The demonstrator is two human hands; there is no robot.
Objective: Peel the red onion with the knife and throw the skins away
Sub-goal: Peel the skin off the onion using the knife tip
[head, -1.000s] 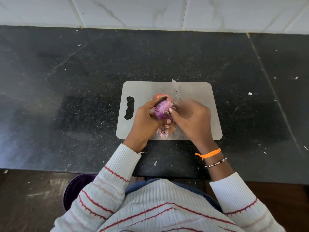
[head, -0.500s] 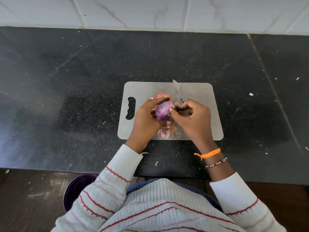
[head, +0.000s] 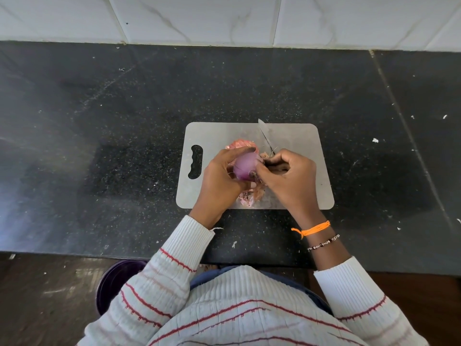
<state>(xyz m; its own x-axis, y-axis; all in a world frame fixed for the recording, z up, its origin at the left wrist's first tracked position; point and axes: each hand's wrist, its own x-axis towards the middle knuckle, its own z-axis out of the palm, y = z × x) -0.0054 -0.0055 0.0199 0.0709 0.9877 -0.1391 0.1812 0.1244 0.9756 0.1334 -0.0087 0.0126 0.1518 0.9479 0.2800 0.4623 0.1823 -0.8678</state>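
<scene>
Red onion (head: 245,166), 1 only, purple & mostly bare, sits between both hands just above the cutting board (head: 299,136). Left hand (head: 219,178) wraps round its left side, fingers closed on it, thumb across the top. Right hand (head: 290,174) is clamped on the knife (head: 265,136), 1 blade, tip pointing away toward the board's far edge; thumb presses on the onion's right end. Hands nearly touch w/ the onion between them.

Tabletop (head: 112,146) is black speckled stone, dusty, w/ small white crumbs scattered at right & a seam running down the right side. White marble-look wall tiles (head: 199,18) behind. Board is 1 pale grey rectangle w/ a grip slot at left. Onion skins (head: 239,144): 2 pinkish heaps on the board, 1 behind the onion, 1 under the hands near the front edge. Exact no. of pieces can't be told.

Dark floor below the tabletop edge; 1 purple bin (head: 117,278) at left, partly hidden by a sleeve. Right wrist: 1 orange thread (head: 311,229), 1 bead bracelet (head: 323,243).
</scene>
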